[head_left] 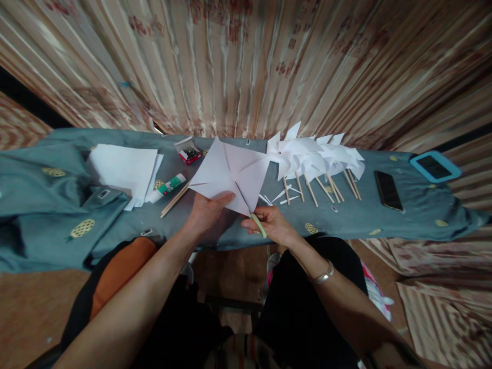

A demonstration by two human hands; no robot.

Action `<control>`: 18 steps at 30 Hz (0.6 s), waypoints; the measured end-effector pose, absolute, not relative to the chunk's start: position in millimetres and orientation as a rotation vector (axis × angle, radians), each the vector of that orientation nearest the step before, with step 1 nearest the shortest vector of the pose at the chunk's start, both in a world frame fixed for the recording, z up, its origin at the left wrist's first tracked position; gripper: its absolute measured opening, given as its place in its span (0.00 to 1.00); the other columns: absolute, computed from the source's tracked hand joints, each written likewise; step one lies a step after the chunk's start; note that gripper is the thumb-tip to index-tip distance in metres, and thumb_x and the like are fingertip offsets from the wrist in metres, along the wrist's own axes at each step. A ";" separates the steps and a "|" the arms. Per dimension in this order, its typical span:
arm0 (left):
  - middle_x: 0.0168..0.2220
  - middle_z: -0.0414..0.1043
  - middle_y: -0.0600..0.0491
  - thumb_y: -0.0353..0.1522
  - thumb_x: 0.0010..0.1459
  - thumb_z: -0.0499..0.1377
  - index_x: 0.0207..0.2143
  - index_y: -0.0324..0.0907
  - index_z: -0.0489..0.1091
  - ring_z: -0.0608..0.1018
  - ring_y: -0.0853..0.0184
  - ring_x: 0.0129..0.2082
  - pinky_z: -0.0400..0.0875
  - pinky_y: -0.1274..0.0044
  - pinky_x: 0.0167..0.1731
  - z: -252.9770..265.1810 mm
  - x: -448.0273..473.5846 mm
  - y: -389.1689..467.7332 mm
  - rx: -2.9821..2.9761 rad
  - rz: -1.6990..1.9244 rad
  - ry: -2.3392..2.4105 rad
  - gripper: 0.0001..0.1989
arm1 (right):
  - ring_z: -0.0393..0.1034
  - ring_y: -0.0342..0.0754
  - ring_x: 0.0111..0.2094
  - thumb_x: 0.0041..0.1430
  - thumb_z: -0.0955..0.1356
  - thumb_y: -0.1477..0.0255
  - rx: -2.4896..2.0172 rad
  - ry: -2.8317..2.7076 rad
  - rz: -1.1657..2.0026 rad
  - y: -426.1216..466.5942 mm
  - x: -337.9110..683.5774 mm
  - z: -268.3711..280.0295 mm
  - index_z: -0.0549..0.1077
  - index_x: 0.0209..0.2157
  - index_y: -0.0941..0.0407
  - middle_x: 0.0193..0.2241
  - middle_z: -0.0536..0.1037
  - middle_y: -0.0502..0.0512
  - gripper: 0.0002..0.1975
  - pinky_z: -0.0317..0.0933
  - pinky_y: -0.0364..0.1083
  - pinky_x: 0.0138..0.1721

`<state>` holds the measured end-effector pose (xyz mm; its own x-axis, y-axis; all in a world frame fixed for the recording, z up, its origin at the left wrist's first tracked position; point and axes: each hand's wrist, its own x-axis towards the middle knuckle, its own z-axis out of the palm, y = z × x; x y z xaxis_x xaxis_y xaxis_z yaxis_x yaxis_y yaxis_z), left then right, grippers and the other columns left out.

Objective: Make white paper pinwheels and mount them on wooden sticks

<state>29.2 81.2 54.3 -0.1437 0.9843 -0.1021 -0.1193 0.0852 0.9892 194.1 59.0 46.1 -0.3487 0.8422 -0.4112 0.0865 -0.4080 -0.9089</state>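
left grip [208, 209] pinches paper [221, 166]; right grip [273, 223] curls round scissors [259, 226].

This looks like a room in a home: pleated curtains [230, 66] with a reddish print hang close behind a long bench [361, 220], which is draped in a loose, rumpled grey-green cloth [31, 187] patterned with yellow pineapples. Simple craft supplies, such as scissors [259, 225], a glue stick [168, 186] and white paper [123, 166], share it with a phone [388, 190], an everyday household mix.
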 end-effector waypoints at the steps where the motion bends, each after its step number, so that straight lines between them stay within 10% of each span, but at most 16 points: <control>1: 0.37 0.80 0.51 0.34 0.41 0.64 0.47 0.46 0.70 0.79 0.53 0.39 0.75 0.60 0.44 54.8 29.2 81.2 0.983 1.294 1.272 0.27 | 0.64 0.38 0.19 0.30 0.80 0.58 -1.343 -1.247 1.811 59.1 194.1 46.6 0.72 0.21 0.58 0.16 0.71 0.45 0.23 0.58 0.39 0.21; 18: 0.42 0.80 0.48 0.34 0.43 0.64 0.48 0.42 0.68 0.80 0.57 0.40 0.76 0.63 0.45 43.5 24.8 84.1 1.055 1.309 1.207 0.26 | 0.62 0.36 0.18 0.31 0.80 0.59 -1.319 -1.256 1.796 59.5 194.5 46.2 0.73 0.21 0.59 0.16 0.70 0.44 0.22 0.56 0.39 0.20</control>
